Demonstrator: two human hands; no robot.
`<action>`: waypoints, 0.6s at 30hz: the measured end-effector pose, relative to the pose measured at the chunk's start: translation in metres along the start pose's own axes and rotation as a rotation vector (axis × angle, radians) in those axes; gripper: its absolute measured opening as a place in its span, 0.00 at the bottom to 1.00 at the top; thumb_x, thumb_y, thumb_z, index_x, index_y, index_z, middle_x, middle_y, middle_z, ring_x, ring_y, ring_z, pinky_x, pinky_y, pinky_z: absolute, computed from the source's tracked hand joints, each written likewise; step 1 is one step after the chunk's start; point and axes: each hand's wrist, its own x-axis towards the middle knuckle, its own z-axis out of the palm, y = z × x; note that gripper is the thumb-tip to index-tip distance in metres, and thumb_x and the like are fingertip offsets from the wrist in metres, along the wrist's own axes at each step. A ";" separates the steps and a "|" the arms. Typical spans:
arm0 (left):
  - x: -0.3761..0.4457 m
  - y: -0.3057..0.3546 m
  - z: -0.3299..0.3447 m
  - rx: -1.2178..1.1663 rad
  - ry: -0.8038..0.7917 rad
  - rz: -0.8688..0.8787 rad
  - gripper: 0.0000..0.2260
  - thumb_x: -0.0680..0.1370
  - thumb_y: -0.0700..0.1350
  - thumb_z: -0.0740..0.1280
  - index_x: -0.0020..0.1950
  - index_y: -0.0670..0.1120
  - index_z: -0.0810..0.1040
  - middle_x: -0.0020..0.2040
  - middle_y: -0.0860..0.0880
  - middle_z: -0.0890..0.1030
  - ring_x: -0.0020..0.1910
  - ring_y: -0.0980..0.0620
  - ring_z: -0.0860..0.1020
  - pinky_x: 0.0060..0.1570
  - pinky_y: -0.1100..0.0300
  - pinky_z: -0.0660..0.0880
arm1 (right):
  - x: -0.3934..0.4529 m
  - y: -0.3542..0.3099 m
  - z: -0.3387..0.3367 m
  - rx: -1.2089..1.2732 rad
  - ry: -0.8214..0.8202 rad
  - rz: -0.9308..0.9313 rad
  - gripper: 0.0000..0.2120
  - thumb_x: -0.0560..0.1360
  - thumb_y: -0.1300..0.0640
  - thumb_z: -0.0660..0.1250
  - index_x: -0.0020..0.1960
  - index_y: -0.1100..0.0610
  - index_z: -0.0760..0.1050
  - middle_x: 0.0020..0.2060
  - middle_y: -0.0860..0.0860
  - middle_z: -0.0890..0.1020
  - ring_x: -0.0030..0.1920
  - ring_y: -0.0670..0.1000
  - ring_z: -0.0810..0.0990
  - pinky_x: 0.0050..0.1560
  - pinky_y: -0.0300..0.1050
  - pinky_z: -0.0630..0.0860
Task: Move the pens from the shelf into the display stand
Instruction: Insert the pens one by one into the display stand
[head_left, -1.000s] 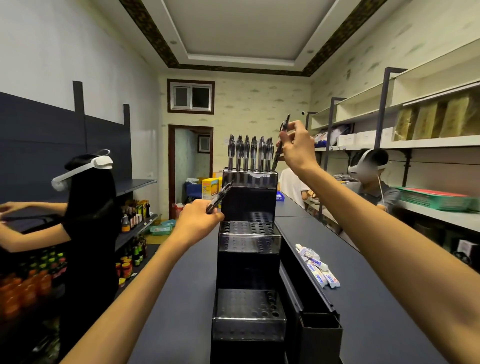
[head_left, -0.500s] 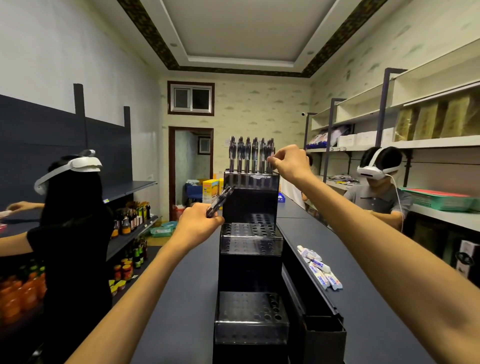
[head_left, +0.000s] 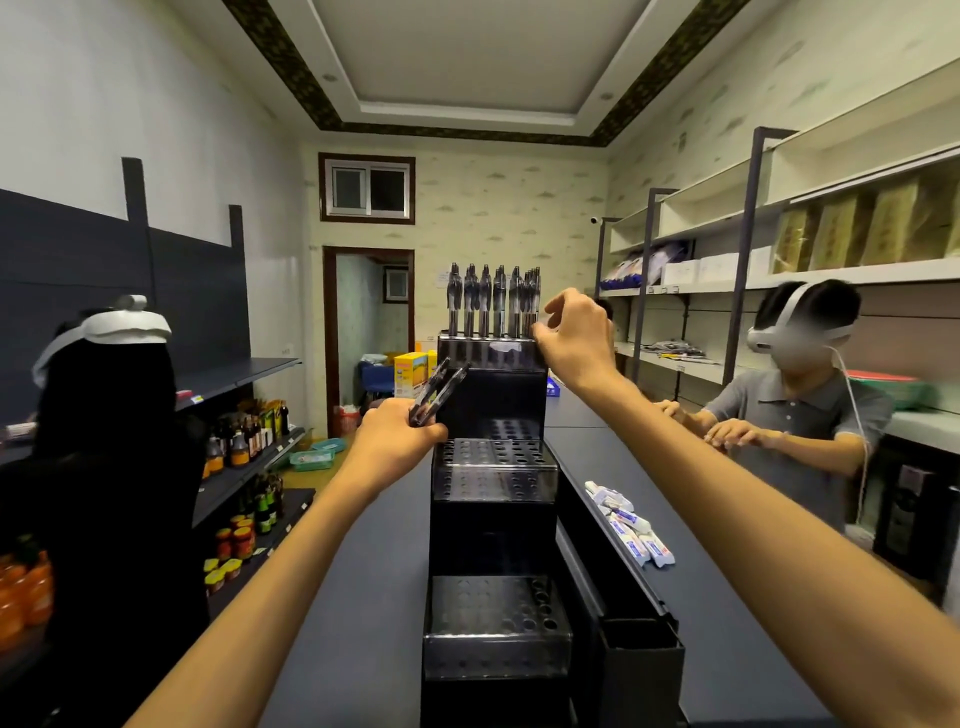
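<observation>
While two bare arms are reaching forward over a dark shelf top (head_left: 374, 597), a black tiered stand (head_left: 493, 483) is sitting in the middle of it, its three stepped levels dotted with round holes. Standing upright in the top level is a row of pens (head_left: 493, 301), clips up, side by side, filling the level from left to right. The two lower levels are showing only open holes.

The right hand (head_left: 574, 338) is hovering at the right end of that row, beside the last pen. Its thumb and forefinger are lying close to that pen's barrel, the other fingers loosely curled above; whether they are pinching the pen or are just off it is not clear.

The left hand (head_left: 395, 441) is sitting lower, just left of the stand's middle level. Its fingers are wrapping around a small bunch of dark pens, the spare pens (head_left: 436, 389), which are pointing up and to the right, their tips near the stand's upper block.

Lying on the shelf top to the right of the stand are several small white tubes (head_left: 631, 525) in a loose line. A person in black (head_left: 109, 467) wearing a white headset is standing at the far left by shelves of bottles. Another person in a grey shirt (head_left: 795, 410), also with a headset, is standing at the right, both hands resting on the shelf edge.
</observation>
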 end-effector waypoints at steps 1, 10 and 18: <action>0.000 0.000 0.000 -0.014 0.008 -0.010 0.13 0.74 0.47 0.73 0.32 0.50 0.74 0.30 0.53 0.75 0.30 0.54 0.72 0.31 0.60 0.67 | -0.009 -0.003 0.001 0.041 0.031 -0.035 0.08 0.77 0.60 0.70 0.55 0.61 0.79 0.48 0.56 0.83 0.49 0.56 0.81 0.54 0.53 0.78; -0.001 0.004 0.000 -0.151 0.032 -0.037 0.09 0.74 0.46 0.74 0.35 0.47 0.79 0.23 0.56 0.73 0.23 0.59 0.68 0.29 0.60 0.66 | -0.072 -0.031 0.023 0.556 -0.610 0.171 0.05 0.76 0.57 0.73 0.50 0.55 0.85 0.43 0.53 0.88 0.40 0.48 0.84 0.33 0.35 0.71; -0.009 0.004 0.001 -0.190 -0.112 -0.012 0.06 0.76 0.47 0.75 0.40 0.49 0.81 0.22 0.58 0.75 0.19 0.62 0.70 0.24 0.67 0.65 | -0.085 -0.031 0.037 0.670 -0.635 0.225 0.11 0.75 0.53 0.76 0.51 0.61 0.84 0.46 0.58 0.87 0.42 0.48 0.83 0.46 0.43 0.75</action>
